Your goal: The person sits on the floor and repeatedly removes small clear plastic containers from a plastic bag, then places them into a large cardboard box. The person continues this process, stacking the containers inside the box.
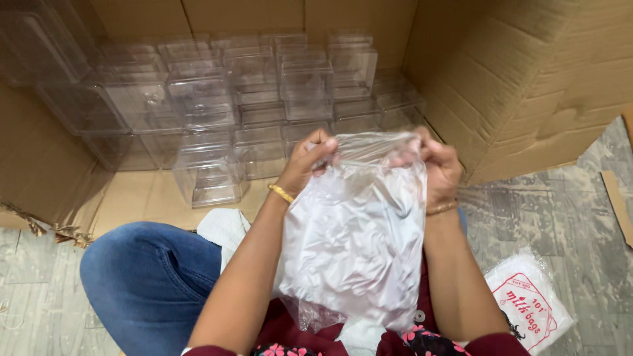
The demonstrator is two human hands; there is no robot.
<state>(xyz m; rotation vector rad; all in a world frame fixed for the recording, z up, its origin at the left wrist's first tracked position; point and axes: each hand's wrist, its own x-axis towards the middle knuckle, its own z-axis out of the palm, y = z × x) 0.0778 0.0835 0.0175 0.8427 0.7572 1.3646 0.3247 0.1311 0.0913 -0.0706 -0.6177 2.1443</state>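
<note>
Left hand [308, 158] and right hand [436, 165] each pinch shut on the top edge of a clear bag [356, 231], held over the lap. Step: opening its mouth. Next needs the two layers pulled apart. Clear boxes [204, 99] stand far left.

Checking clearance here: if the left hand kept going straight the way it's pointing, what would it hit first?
Probably the clear plastic boxes stacked in the cardboard carton, just beyond the left hand, which grips the plastic bag; depth is hard to judge.

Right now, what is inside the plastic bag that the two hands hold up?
Both the left hand and the right hand pinch the bag at its top edge. Through the cloudy film only crumpled white folds show. Whether anything lies inside cannot be told.
</note>
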